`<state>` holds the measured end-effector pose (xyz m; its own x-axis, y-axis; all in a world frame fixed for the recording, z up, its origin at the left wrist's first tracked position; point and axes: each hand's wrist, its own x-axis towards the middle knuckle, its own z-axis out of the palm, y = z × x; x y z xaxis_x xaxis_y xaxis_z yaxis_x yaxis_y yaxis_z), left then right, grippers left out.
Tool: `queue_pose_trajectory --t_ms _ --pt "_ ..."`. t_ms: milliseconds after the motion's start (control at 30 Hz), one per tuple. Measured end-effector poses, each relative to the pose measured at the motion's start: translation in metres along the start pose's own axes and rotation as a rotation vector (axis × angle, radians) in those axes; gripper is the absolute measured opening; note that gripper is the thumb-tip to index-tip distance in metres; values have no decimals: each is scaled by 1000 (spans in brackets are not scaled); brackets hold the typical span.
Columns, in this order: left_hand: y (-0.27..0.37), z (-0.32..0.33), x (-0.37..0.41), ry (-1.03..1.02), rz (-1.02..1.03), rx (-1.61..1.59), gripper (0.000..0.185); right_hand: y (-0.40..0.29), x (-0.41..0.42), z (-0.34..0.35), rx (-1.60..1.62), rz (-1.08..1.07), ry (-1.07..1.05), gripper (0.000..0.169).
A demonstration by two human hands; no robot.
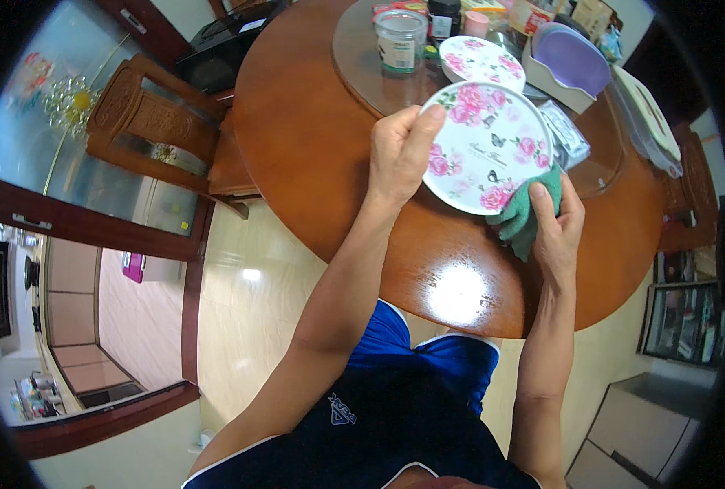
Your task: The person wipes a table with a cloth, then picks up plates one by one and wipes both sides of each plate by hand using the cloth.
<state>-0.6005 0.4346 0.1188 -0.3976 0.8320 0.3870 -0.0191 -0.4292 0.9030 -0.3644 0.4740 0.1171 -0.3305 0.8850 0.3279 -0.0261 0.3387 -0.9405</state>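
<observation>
A round white plate (481, 143) printed with pink roses and butterflies is tilted towards me above the wooden table (338, 202). My left hand (402, 150) grips its left rim, thumb on the face. At the lower right rim, my right hand (556, 217) pinches a green cloth (524, 211) against the plate. Part of the cloth hangs below the rim. Just behind lies another plate (484, 61) with the same rose pattern, on the glass turntable (362, 67).
On the turntable stand a clear jar (400, 43), a dark bottle (443, 18) and a holder with purple boards (567, 58). A silvery packet (564, 134) lies right of the held plate. A carved wooden chair (154, 122) stands at left.
</observation>
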Motion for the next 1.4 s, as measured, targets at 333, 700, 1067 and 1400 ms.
queue_pose_trajectory --t_ms 333,700,1067,1400 --pt "-4 25 -11 49 -65 -320 58 9 2 8 161 34 58 34" --pt "-7 36 -17 214 56 -301 63 11 -10 25 158 174 -76 30" --pt "-1 56 -32 55 -70 -330 77 8 -8 27 307 261 -114 34" --pt "-14 66 -44 -125 -169 -398 72 19 -6 23 403 290 -149 31"
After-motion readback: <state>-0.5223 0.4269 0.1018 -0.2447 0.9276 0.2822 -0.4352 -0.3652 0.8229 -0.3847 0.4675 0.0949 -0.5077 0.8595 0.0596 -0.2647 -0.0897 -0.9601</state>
